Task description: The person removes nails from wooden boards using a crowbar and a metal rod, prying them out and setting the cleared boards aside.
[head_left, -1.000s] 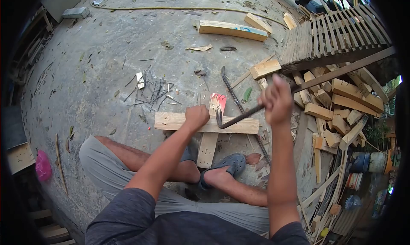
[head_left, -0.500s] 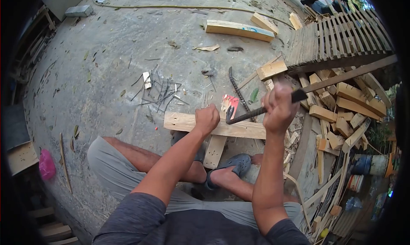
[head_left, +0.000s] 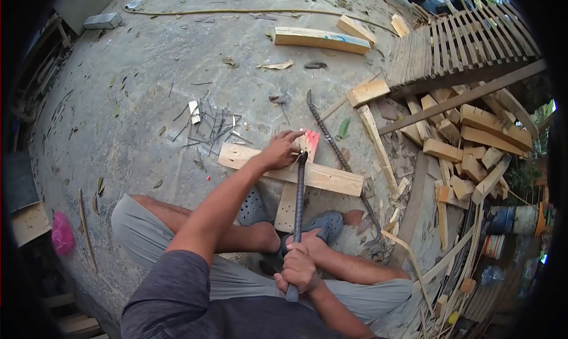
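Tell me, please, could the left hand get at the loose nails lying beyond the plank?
Probably yes: the left hand rests on the plank, and bare ground lies between it and the loose nails.

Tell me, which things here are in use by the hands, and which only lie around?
In use:
- left hand, pressing the crossed pale wooden planks
- right hand, gripping the dark ribbed steel pry bar, its tip on the planks

Lying around:
- scattered bent nails
- long blue-marked timber block
- heap of wood offcuts
- pink bag
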Demonstrator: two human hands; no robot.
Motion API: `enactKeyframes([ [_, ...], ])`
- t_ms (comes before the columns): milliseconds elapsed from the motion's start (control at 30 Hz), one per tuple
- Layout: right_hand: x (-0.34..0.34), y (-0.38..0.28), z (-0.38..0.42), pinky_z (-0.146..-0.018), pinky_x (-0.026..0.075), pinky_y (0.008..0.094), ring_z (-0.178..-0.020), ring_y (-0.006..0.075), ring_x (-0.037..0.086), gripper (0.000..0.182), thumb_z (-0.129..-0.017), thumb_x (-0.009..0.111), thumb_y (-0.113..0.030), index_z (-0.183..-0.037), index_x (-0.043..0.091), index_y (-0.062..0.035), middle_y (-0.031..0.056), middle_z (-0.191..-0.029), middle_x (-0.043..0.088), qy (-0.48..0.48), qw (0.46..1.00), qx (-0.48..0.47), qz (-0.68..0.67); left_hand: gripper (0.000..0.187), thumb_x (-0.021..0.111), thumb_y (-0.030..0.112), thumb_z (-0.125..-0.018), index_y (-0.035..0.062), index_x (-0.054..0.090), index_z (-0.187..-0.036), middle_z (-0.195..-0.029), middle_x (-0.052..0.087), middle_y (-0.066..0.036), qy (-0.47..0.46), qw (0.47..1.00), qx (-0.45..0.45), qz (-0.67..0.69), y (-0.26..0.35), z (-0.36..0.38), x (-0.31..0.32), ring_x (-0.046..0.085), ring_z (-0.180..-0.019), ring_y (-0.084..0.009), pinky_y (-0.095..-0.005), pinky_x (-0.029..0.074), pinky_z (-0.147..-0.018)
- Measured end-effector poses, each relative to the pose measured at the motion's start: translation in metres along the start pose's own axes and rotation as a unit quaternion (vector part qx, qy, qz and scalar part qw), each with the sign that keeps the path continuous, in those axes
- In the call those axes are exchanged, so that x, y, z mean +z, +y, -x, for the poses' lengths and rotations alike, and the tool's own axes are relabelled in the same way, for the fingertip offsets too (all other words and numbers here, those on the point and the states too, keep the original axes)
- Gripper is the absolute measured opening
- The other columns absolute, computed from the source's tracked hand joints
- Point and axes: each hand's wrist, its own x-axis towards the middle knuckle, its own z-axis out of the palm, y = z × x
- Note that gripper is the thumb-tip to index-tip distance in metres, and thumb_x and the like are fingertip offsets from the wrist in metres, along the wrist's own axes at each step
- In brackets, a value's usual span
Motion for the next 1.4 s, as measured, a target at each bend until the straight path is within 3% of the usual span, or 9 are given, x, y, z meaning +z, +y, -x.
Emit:
enactKeyframes([
  [167,-0.051,-0.001,-0.019,-0.088,0.053,0.0489,-0.067,0.0268,0.057,0.025,-0.072,0.073,-0.007,-0.060,0.051,-0.0058,0.0062,-0.063,0.049,0.000,0.999,0.001,-0.050,0.018,0.074,0.019,-0.086,0.0149,0.078,-0.103,-0.148,0.055,-0.010,-0.005,0.992,0.010,0.123,-0.024,-0.006,0.017,0.060,-0.123,-0.0341,-0.0414,0.050,-0.097],
  [267,-0.080,0.010,-0.046,-0.077,0.052,0.0462,-0.060,0.0270,0.053,0.030,-0.077,0.071,-0.012,-0.059,0.048,-0.0044,0.0069,-0.062,0.048,0.025,0.994,-0.010,-0.102,0.015,0.073,0.017,-0.087,0.0141,0.078,-0.101,-0.131,0.065,-0.010,-0.047,0.963,-0.220,0.149,-0.006,-0.009,0.002,0.066,-0.107,-0.0323,-0.0407,0.053,-0.090],
  [567,-0.134,0.020,-0.106,-0.058,0.042,0.0406,-0.048,0.0218,0.043,0.045,-0.083,0.071,-0.023,-0.056,0.042,-0.0002,0.0068,-0.054,0.042,0.092,0.968,0.027,-0.233,0.014,0.072,0.023,-0.090,0.0193,0.077,-0.103,-0.126,0.064,-0.005,0.121,0.992,0.038,-0.027,0.000,-0.018,-0.018,0.056,-0.118,-0.0295,-0.0438,0.045,-0.099],
  [733,-0.145,-0.004,-0.106,-0.055,0.039,0.0389,-0.044,0.0206,0.039,0.047,-0.081,0.072,-0.023,-0.054,0.040,-0.0011,0.0053,-0.050,0.040,0.133,0.958,0.032,-0.252,0.023,0.072,0.021,-0.087,0.0207,0.076,-0.110,-0.130,0.068,0.005,-0.040,0.989,0.125,-0.069,-0.003,-0.015,-0.007,0.054,-0.129,-0.0272,-0.0503,0.041,-0.107],
  [900,-0.149,-0.018,-0.108,-0.052,0.037,0.0375,-0.042,0.0195,0.037,0.044,-0.079,0.070,-0.021,-0.053,0.039,-0.0017,0.0047,-0.049,0.039,0.133,0.956,0.061,-0.253,0.014,0.061,0.010,-0.090,0.0047,0.069,-0.099,-0.106,0.071,-0.014,0.124,0.984,0.032,0.124,0.004,-0.020,-0.027,0.067,-0.103,-0.0323,-0.0425,0.051,-0.092],
  [967,-0.141,-0.001,-0.106,-0.053,0.038,0.0364,-0.046,0.0189,0.039,0.040,-0.079,0.066,-0.017,-0.054,0.040,-0.0015,0.0054,-0.051,0.041,0.136,0.955,0.078,-0.254,0.021,0.064,0.010,-0.086,0.0009,0.069,-0.104,-0.095,0.072,-0.020,-0.044,0.961,-0.079,0.260,0.016,-0.022,-0.072,0.070,-0.090,-0.0337,-0.0410,0.054,-0.084],
  [1033,-0.136,0.018,-0.100,-0.054,0.038,0.0358,-0.048,0.0185,0.040,0.038,-0.080,0.065,-0.016,-0.055,0.041,-0.0010,0.0060,-0.053,0.043,0.139,0.950,0.105,-0.258,0.024,0.067,0.011,-0.083,0.0027,0.073,-0.104,-0.101,0.074,-0.018,-0.372,0.907,0.017,0.198,0.020,-0.003,-0.074,0.071,-0.091,-0.0316,-0.0402,0.055,-0.082],
  [1100,-0.138,0.023,-0.102,-0.055,0.039,0.0356,-0.050,0.0178,0.040,0.036,-0.081,0.064,-0.016,-0.057,0.042,-0.0005,0.0058,-0.054,0.043,0.156,0.946,0.122,-0.258,0.021,0.066,0.012,-0.082,0.0061,0.078,-0.098,-0.100,0.076,-0.016,-0.467,0.884,0.009,-0.022,0.045,0.034,-0.045,0.073,-0.090,-0.0307,-0.0414,0.057,-0.078],
  [1400,-0.147,0.042,-0.115,-0.054,0.038,0.0325,-0.048,0.0122,0.034,0.036,-0.088,0.060,-0.010,-0.059,0.040,-0.0048,0.0017,-0.054,0.039,0.200,0.920,0.134,-0.309,0.015,0.066,0.014,-0.084,0.0108,0.078,-0.077,-0.082,0.077,-0.012,-0.250,0.938,0.079,-0.226,0.058,0.104,0.064,0.076,-0.077,-0.0299,-0.0434,0.059,-0.061],
])
